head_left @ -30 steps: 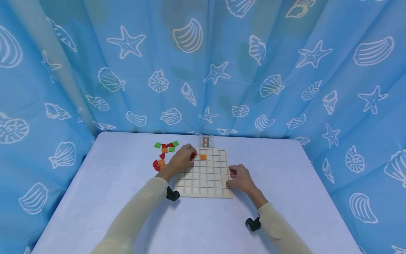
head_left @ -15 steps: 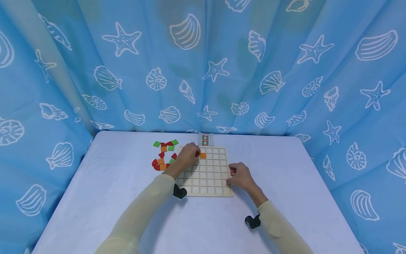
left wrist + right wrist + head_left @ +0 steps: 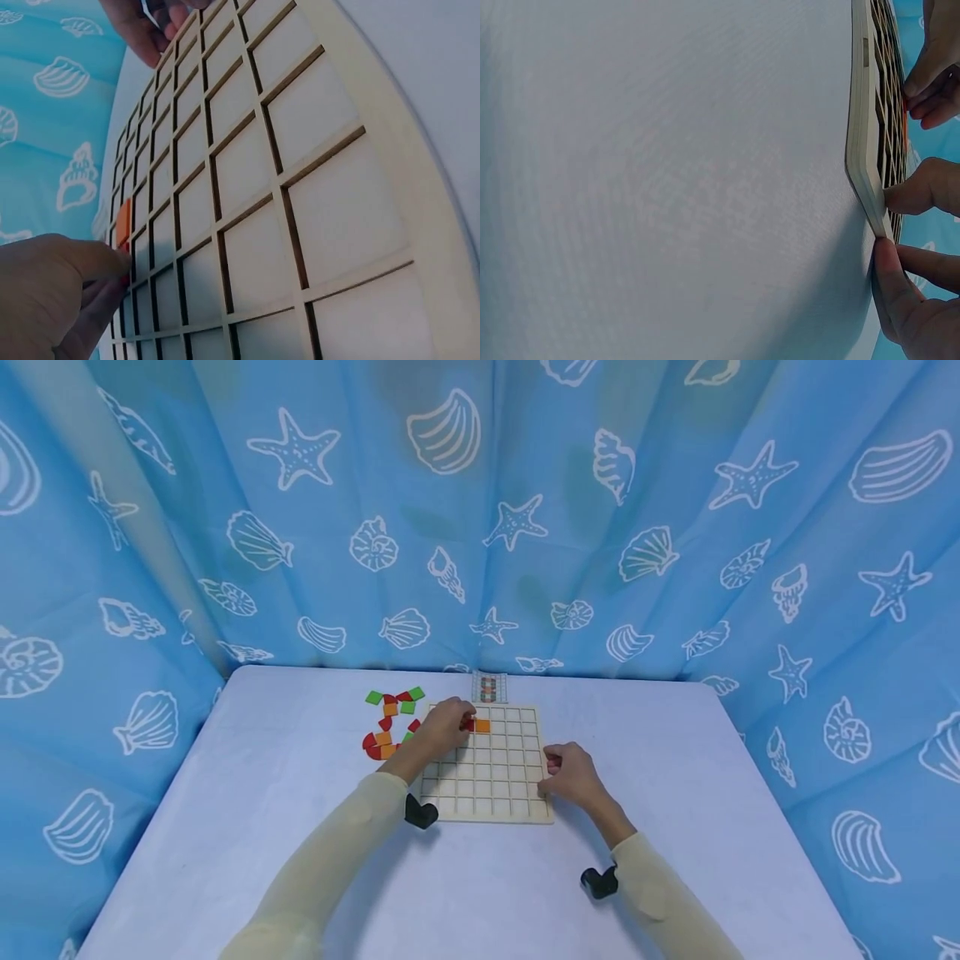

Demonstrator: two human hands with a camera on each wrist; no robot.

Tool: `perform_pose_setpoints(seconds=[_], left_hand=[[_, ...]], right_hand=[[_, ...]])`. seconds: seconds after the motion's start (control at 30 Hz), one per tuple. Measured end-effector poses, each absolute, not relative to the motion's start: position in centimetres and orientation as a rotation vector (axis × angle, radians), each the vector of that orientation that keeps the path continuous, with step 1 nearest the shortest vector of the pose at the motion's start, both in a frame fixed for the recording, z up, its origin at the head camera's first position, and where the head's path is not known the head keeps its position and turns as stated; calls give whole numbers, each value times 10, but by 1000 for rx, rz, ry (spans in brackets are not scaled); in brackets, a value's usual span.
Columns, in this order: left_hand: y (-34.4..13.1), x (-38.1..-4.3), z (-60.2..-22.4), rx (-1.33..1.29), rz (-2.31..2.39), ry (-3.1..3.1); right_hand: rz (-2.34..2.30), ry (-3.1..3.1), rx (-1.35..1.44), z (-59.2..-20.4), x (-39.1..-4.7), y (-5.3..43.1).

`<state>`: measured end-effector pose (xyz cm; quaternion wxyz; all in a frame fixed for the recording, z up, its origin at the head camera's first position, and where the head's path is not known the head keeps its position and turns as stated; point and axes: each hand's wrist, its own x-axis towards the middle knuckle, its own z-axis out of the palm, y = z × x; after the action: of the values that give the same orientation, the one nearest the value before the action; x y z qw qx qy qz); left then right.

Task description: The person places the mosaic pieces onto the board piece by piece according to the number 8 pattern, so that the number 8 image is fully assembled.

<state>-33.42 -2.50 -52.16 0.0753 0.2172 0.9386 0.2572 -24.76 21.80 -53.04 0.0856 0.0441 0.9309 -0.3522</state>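
Observation:
A square wooden grid board [image 3: 491, 781] lies on the table, its rows of shallow cells facing up. One orange square tile [image 3: 483, 726] sits in a cell of its second row from the far side. Directly left of that tile, my left hand [image 3: 444, 727] pinches a red tile [image 3: 468, 725] between thumb and fingers, low at the board; the fingers hide part of it. At the board's right side, my right hand [image 3: 572, 770] grips the edge. In the right wrist view its thumb [image 3: 919, 191] presses on the frame and the fingertips meet the rim below.
Left of the board lie loose green, orange and red tiles [image 3: 390, 710], some partly behind the left forearm. A small printed pattern card [image 3: 490, 688] stands at the board's far edge. A blue shell-print curtain [image 3: 517, 568] closes off the table's back and sides.
My left hand has moved right over the board with the red tile, bringing it down beside the orange one. The right hand keeps its place on the board's edge.

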Motion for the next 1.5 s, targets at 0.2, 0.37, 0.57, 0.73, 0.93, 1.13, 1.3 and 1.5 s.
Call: perform_pose_setpoints(seconds=[0.2,0.37,0.57,0.73,0.93,1.13,1.3,1.5], left_hand=[[-28,-332,-524,696,834,2798],[-34,-329,-529,788,928,2828],[-57,-329,-533,680,938,2864],[-91,-336,-530,524,862,2924],[-125,-351,-521,383,829,2924],[-144,-363,-517,293,818,2877],[-155,-365,-518,182,798,2844],[-158,-365,-519,141,744,2855]], right_hand=[[-1042,2783,120,-530,-247,219],[-1040,2791,107,-531,-247,219],[-1034,2786,113,-532,-246,217],[-1023,2772,131,-531,-244,216],[-1020,2778,117,-529,-246,217],[-1027,2779,106,-528,-246,218],[-1024,2787,103,-530,-246,217],[-1034,2783,99,-528,-246,216]])
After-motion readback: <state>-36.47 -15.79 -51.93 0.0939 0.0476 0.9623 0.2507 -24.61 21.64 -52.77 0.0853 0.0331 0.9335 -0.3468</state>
